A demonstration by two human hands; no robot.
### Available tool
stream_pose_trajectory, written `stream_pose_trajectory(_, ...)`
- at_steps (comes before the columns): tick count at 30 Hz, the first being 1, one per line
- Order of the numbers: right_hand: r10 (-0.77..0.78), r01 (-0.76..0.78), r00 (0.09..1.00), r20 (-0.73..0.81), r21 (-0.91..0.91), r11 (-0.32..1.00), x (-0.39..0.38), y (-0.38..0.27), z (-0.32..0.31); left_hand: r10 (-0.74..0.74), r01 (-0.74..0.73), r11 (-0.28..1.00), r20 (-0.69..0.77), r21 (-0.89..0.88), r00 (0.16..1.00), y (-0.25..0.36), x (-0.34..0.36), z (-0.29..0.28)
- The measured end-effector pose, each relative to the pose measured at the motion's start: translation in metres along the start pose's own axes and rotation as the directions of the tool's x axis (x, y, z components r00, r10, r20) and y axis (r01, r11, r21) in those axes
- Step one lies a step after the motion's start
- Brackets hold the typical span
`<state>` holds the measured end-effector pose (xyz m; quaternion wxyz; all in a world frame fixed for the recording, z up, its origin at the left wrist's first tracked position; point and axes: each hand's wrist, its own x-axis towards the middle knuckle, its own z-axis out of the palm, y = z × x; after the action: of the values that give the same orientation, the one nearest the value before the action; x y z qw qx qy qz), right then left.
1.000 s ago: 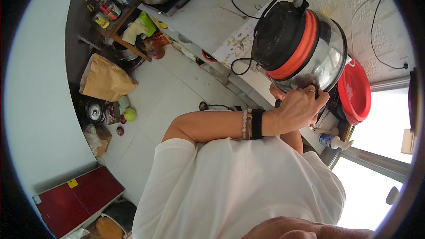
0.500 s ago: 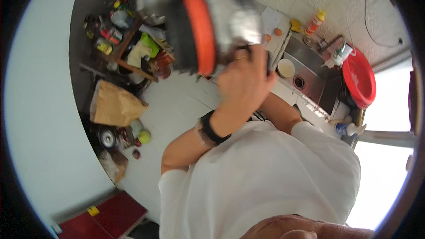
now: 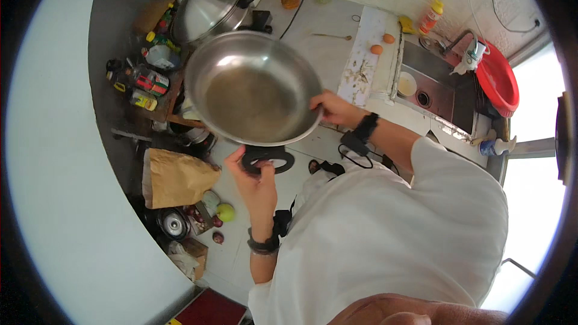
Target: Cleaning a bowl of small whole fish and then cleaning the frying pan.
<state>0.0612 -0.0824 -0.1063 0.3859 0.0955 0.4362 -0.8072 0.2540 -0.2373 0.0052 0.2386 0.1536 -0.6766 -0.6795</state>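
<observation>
A wide, round stainless steel pan [image 3: 256,93] is held in front of me, its inside facing up. The inner bottom looks bare apart from a dull brownish sheen. My left hand [image 3: 256,186] is closed around the pan's black loop handle [image 3: 268,160] at the near side, the thumb through the loop. My right hand [image 3: 336,108] pinches the right edge of the rim, thumb on the inner wall; its other fingers are partly hidden. Behind the pan stands a large steel pot with a domed lid [image 3: 211,9].
Two brown eggs [image 3: 382,44] and a spoon [image 3: 331,36] lie on the counter. To the right is a steel sink [image 3: 442,93] holding a pale bowl [image 3: 407,84], with a red basin [image 3: 498,81] beyond. Bottles [image 3: 150,78] crowd the left; a paper bag [image 3: 180,179] stands below.
Half a second ago a blurred silver, black and orange shape filled the upper middle, a hand at its dark handle. Now the pan lies face-up, steadier and farther left, held by both hands.
</observation>
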Motion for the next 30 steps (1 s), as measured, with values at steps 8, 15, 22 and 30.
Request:
stream_pose_trajectory(8, -0.183, 0.104, 0.95, -0.253, -0.296, 0.95, -0.025, -0.069, -0.075, -0.233, 0.311, 0.903, 0.272, -0.296, 0.934, -0.081, 0.044, 0.049)
stream_pose_trajectory(15, -0.269, 0.139, 0.909, -0.317, -0.378, 0.915, 0.009, -0.102, -0.131, -0.292, 0.396, 0.896, 0.405, -0.201, 0.866, -0.138, 0.092, 0.099)
stream_pose_trajectory(22, -0.25, 0.134, 0.929, -0.274, -0.381, 0.915, 0.031, -0.126, -0.151, -0.301, 0.45, 0.836, 0.422, -0.315, 0.855, -0.171, 0.101, 0.129)
stream_pose_trajectory(30, -0.268, 0.138, 0.941, -0.207, -0.487, 0.862, 0.038, -0.142, -0.161, -0.313, 0.491, 0.81, 0.472, -0.321, 0.824, -0.186, 0.102, 0.14)
